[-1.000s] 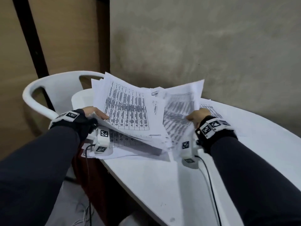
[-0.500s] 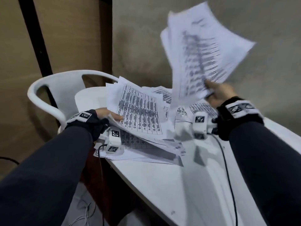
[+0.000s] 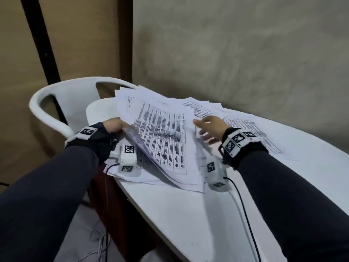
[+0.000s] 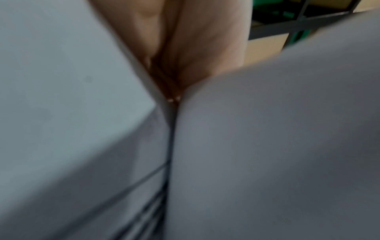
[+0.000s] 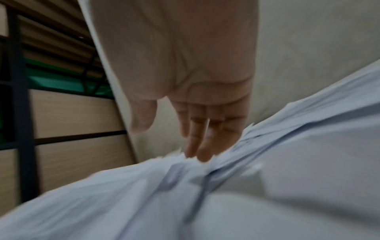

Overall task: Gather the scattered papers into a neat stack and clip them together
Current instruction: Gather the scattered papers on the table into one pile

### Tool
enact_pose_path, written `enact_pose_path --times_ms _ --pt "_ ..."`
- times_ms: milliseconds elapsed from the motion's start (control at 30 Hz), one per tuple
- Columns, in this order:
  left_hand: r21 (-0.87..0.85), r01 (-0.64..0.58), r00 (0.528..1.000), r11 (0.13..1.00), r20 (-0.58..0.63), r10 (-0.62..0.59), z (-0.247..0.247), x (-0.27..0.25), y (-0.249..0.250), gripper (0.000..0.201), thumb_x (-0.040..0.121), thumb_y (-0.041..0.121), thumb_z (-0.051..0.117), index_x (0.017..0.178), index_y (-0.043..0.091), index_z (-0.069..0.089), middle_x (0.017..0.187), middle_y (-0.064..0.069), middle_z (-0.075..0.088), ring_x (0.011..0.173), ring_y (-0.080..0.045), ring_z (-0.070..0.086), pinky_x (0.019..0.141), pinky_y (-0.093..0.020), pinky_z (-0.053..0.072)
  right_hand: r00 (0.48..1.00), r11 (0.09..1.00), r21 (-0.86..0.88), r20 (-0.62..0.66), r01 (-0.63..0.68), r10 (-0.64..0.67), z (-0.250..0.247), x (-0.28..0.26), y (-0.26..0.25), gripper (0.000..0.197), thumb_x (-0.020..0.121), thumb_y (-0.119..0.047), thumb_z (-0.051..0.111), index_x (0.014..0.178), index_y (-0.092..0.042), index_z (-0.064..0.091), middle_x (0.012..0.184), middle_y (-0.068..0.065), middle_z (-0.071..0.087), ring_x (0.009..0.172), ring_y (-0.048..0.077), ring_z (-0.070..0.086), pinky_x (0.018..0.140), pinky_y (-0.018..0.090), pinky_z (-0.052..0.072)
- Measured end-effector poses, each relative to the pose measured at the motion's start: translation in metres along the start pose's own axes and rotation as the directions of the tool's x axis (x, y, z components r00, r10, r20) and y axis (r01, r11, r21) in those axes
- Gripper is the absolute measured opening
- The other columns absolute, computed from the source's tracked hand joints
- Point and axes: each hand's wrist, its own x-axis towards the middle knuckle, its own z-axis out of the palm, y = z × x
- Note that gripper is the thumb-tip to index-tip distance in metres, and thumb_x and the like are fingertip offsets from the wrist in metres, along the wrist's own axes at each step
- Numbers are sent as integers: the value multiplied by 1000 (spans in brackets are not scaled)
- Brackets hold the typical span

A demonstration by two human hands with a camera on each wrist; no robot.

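A loose pile of printed papers (image 3: pixel 162 140) lies fanned over the left end of the white table (image 3: pixel 188 214). My left hand (image 3: pixel 113 125) grips the pile's left edge, the sheets lifted and wedged between its fingers (image 4: pixel 185 48). My right hand (image 3: pixel 209 127) hovers with straight fingers over the pile's right side, its fingertips (image 5: pixel 197 152) touching the paper (image 5: pixel 267 178). Another printed sheet (image 3: pixel 251 133) lies flat on the table beyond my right wrist. No clip is in view.
A white plastic chair (image 3: pixel 62 103) stands against the table's left end. A grey wall (image 3: pixel 226 53) runs close behind the table. Cables (image 3: pixel 243 214) trail from both wrist cameras across the near tabletop and over its edge.
My right hand, which held a bunch of sheets high in the air half a second ago, has laid them on the pile and let go. The left hand kept its grip.
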Motion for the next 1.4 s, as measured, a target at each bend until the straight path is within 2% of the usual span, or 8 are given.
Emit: enact_pose_path --times_ms 133,333,567,700,867,1033,1267,1400 --pt "-255 -70 997 964 17 77 -14 9 2 28 73 0 64 100 -5 67 90 -10 75 76 -21 72 74 -25 58 952 946 -276 -293 -168 84 -67 22 56 47 89 -39 58 117 -1 58 116 16 59 109 30 56 95 34 43" --pt "70 106 990 992 -104 -98 -13 46 4 23 78 12 66 56 14 64 44 2 62 28 2 53 29 -9 40 939 770 -538 -225 -343 261 -93 38 102 58 92 -26 56 141 -4 35 146 19 39 134 33 38 112 39 30" --pt "227 145 987 963 -103 -125 -2 67 2 62 82 -3 56 23 11 47 21 3 42 15 -7 33 24 -9 23 992 648 -753 -46 -114 121 -55 53 67 62 89 -53 38 138 -16 42 151 10 36 138 29 35 114 39 28" --pt "118 153 985 981 -101 -141 2 55 6 28 69 0 60 46 5 46 31 -8 39 15 -13 27 29 -9 29 992 817 -565 -99 -119 77 -48 68 38 53 95 -37 47 140 -10 41 150 11 38 136 28 38 112 32 29" --pt "209 231 972 950 -96 -215 5 50 10 70 87 5 51 17 11 42 35 -6 41 13 -9 31 24 -6 21 915 715 -585 -344 -383 209 -76 49 67 28 80 -34 61 99 -14 67 117 15 62 112 35 57 98 40 46" --pt "194 268 956 944 -174 -235 10 45 20 38 93 10 48 56 11 39 22 5 42 50 -13 38 47 -18 31 904 786 -449 -267 -424 335 -63 61 65 64 84 -56 47 128 -11 54 133 20 53 119 36 54 105 41 39" --pt "179 247 964 952 -148 -222 10 47 16 54 89 4 47 36 10 48 16 5 35 30 -13 42 32 -12 28 830 880 -34 -351 -474 433 -32 116 64 140 29 -81 68 143 -10 26 130 18 56 118 36 56 102 58 39" --pt "220 273 956 937 -172 -238 5 51 19 33 89 12 54 60 12 40 23 7 44 57 -14 37 54 -22 31 877 918 -57 -324 -392 355 -24 113 46 74 47 -81 56 79 -14 62 99 8 69 95 34 65 95 45 48"
